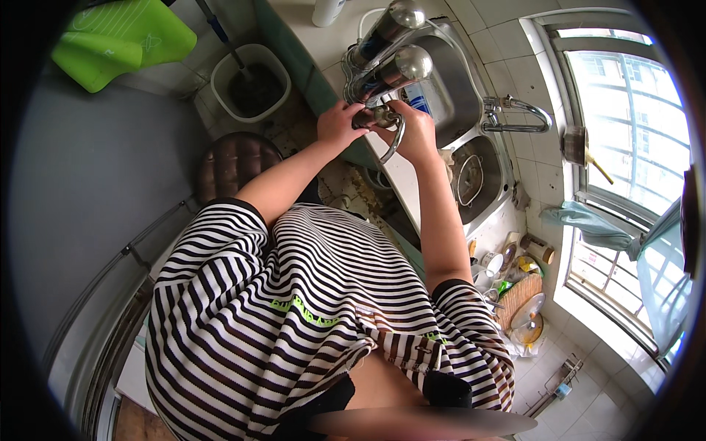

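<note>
Both my hands meet at a dark metal fitting [383, 115] with a curved chrome spout [395, 144], at the counter's front edge. My left hand [340, 127] is closed on its left side, fingers bent round it. From the right, my right hand [415, 132] grips the same fitting; part of its fingers is hidden. Just beyond the hands stand two shiny steel cylinders, a nearer one [401, 73] and a farther one [387, 29], looking like a countertop water filter. Whether the fitting is joined to them, I cannot tell.
Right of the cylinders lies a double steel sink [471, 110] with a wall tap [515, 116]. A blue-and-white item [416, 98] sits by the basin. Dishes and lids [515, 287] crowd the counter at right. At left are a white bin [251, 82] and a brown stool [237, 165].
</note>
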The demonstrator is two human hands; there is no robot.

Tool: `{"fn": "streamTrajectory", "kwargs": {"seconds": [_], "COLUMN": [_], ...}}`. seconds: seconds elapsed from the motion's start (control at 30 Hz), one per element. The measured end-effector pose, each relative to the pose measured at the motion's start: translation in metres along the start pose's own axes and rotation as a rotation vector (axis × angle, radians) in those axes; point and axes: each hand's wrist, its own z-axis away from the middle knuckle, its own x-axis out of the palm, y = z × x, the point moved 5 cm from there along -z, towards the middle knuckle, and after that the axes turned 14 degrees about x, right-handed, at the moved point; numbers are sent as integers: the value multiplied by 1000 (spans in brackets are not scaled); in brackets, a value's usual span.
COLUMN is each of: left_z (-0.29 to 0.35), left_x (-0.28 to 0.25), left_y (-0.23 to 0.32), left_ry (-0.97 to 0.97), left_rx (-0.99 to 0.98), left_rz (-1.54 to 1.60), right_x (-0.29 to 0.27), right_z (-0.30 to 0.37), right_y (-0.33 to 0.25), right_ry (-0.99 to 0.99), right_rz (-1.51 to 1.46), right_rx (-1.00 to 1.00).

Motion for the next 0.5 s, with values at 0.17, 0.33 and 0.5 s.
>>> {"fn": "streamTrajectory", "kwargs": {"seconds": [0.17, 0.33, 0.5], "left_z": [-1, -1, -1], "left_x": [3, 4, 3], "left_y": [-2, -3, -2], "left_ry": [-5, -2, 6], "left_rx": [6, 39, 22], "left_rz": [-9, -28, -32], "right_x": [-1, -6, -7], "right_z": [-2, -6, -6], "right_y": [-7, -10, -7], "right_ry": [-143, -189, -184], "right_rz": [42, 2, -19], "right_rx": [-68, -109, -119]}}
